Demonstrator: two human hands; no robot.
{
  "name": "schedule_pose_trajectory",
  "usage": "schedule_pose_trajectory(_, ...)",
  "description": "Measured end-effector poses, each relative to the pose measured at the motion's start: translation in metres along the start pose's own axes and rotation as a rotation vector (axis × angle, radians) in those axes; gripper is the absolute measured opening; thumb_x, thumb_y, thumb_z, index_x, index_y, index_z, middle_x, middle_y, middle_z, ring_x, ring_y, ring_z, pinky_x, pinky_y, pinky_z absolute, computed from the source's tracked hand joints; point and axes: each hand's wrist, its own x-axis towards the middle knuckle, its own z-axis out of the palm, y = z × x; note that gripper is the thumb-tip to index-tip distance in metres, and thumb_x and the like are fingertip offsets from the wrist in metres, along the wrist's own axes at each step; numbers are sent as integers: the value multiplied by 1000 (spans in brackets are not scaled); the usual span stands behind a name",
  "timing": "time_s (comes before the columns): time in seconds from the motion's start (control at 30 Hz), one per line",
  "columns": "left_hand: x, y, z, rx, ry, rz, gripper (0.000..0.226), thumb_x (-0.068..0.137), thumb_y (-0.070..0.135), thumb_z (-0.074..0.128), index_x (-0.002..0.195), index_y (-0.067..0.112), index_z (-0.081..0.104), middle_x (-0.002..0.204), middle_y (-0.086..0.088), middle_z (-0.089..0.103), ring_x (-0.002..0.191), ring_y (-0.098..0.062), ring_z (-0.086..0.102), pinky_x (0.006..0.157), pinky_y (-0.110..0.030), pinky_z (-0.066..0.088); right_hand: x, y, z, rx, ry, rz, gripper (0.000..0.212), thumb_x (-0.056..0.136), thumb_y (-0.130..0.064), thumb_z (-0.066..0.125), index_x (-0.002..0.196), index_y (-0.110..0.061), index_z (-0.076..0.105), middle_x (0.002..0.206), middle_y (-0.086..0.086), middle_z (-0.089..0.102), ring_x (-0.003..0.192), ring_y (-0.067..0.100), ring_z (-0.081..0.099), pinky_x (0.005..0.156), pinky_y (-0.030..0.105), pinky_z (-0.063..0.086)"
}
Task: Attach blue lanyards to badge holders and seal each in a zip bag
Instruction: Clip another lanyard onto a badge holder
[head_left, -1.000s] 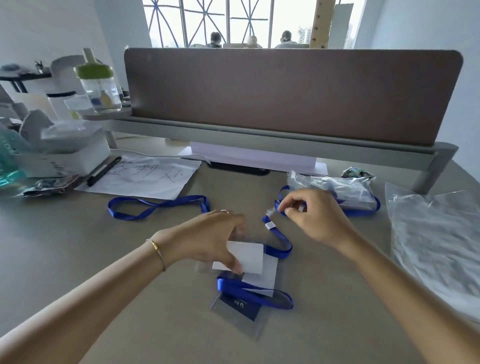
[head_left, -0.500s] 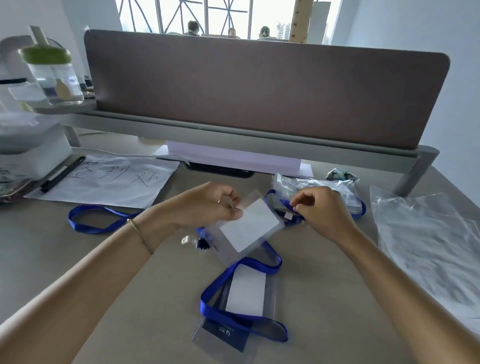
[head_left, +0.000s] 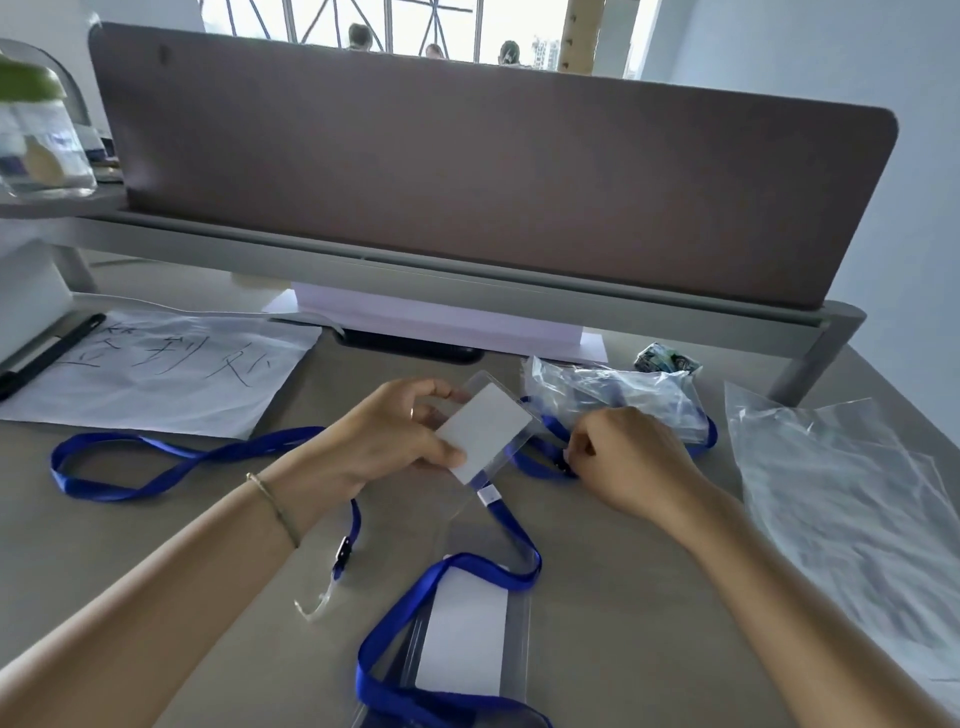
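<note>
Badge holder (head_left: 483, 431) held above the tabletop (head_left: 649, 597).
The left hand (head_left: 395, 441) pinches its edge; the right hand (head_left: 623, 457) curls round a blue lanyard (head_left: 535, 467) clip beside it. A bagged badge (head_left: 462, 644) lies nearer, spare bags (head_left: 852, 514) right.

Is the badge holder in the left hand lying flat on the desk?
No, the left hand holds the badge holder tilted above the desk.
</note>
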Motion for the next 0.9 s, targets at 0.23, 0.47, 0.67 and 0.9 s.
schedule_pose_trajectory(0.23, 4, -3, 0, 4, 66, 21, 51, 74, -3, 80, 114, 28, 70, 95, 1, 75, 84, -16, 72, 62, -23, 57, -3, 2, -33, 832, -190, 22, 24, 90, 0, 65, 102, -20, 74, 69, 10, 75, 61, 18, 69, 58, 21, 51)
schedule_pose_trajectory(0.47, 1, 1, 4, 20, 183, 98, 36, 72, 2, 83, 98, 26, 75, 82, 8, 77, 68, -10, 72, 53, -19, 53, -2, 0, -34, 1140, -206, 7, 26, 84, 10, 66, 92, -10, 80, 87, 16, 78, 76, 20, 74, 77, 32, 59)
schedule_pose_trajectory(0.67, 1, -4, 12, 52, 175, 152, 3, 82, 21, 78, 85, 20, 77, 76, -17, 67, 63, -21, 55, 61, -32, 44, 3, -5, -18, 582, 229, -131, 27, 82, -30, 78, 62, -18, 65, 62, -2, 63, 59, 12, 56, 61, 35, 47)
schedule_pose_trajectory(0.9, -10, 7, 25, 214, 209, 341, 28, 93, 23, 64, 80, 45, 76, 55, 7, 57, 48, -5, 47, 47, -19, 38, -8, -24, -20, 342, 382, -204, 28, 91, -24, 59, 65, -16, 51, 51, 1, 49, 48, 18, 43, 48, 33, 35)
